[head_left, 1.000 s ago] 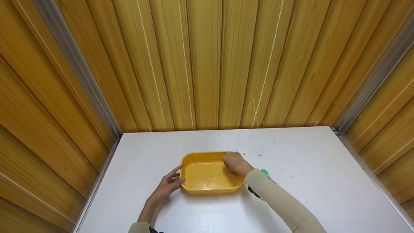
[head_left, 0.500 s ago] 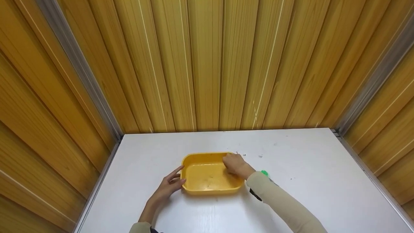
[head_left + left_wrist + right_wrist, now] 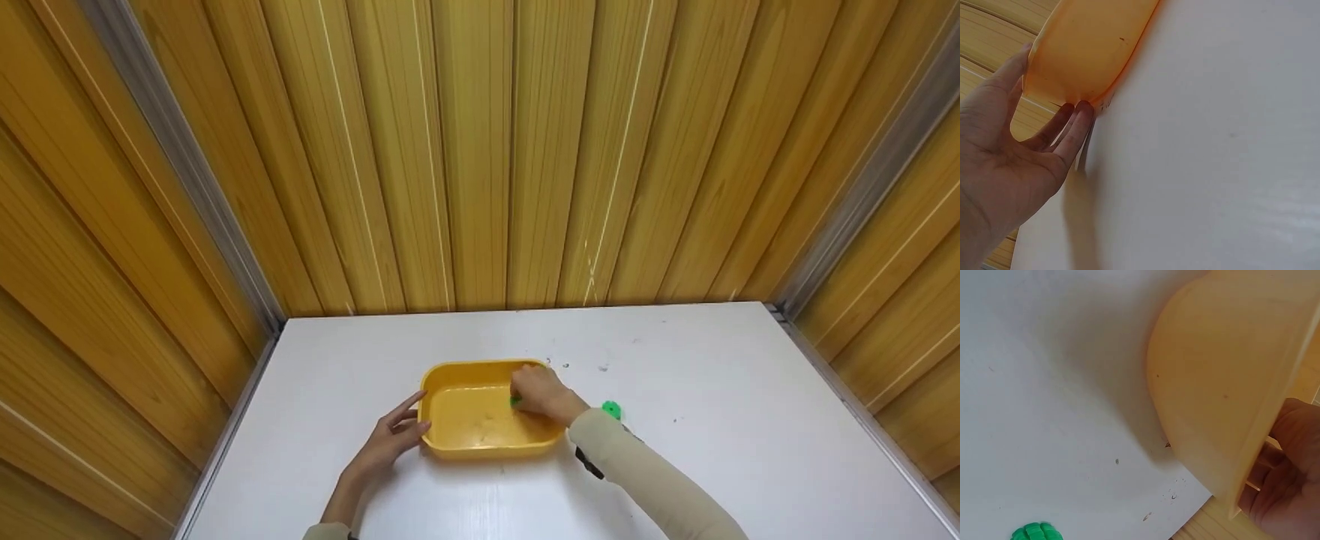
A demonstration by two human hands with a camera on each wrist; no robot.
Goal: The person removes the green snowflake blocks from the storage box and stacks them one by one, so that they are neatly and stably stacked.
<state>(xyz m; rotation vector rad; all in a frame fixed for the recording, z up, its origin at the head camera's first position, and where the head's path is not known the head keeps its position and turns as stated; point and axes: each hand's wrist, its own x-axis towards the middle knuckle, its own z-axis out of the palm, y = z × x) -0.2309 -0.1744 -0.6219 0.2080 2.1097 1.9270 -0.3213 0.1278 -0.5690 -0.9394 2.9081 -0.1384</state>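
A yellow plastic basin (image 3: 480, 451) stands on the white table. My left hand (image 3: 388, 437) holds its left end, thumb at the rim and fingertips against the outer wall. In the left wrist view, that hand (image 3: 1022, 140) touches the translucent wall of the basin (image 3: 1086, 50). My right hand (image 3: 544, 391) reaches inside at the right end, fingers curled round a small green piece (image 3: 515, 401), mostly hidden. In the right wrist view, the basin wall (image 3: 1216, 377) covers part of this hand (image 3: 1292, 478).
A round green ribbed piece (image 3: 611, 409) lies on the table right of the basin, close to the right sleeve (image 3: 649, 469). Its ribbed edge (image 3: 1037, 532) shows in the right wrist view. Small dark specks (image 3: 604, 368) dot the white table (image 3: 750, 420). Wood-patterned panels (image 3: 480, 150) surround it.
A bit of green now shows under my right fingers, hidden before. More of the round green piece is uncovered beside the sleeve. My left hand keeps its place on the basin.
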